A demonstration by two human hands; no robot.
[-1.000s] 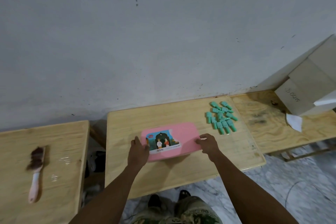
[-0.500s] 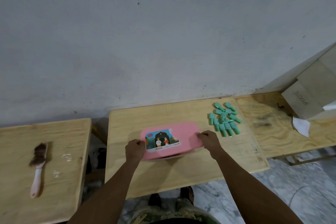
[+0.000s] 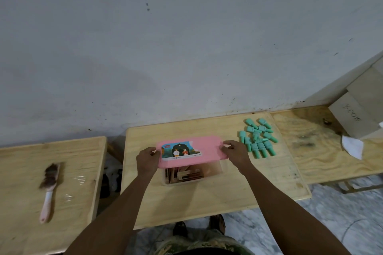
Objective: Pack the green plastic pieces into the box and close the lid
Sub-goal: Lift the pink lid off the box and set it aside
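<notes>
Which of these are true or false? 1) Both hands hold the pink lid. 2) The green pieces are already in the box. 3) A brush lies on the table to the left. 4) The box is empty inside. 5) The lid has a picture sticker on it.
1) True: the left hand and the right hand grip the two ends of the pink lid, raised above the clear box.
2) False: the green pieces lie in a heap on the table, to the right of the lid.
3) True: the brush lies on the left table.
4) False: brownish flat items show inside it.
5) True: the sticker is on its left half.
</notes>
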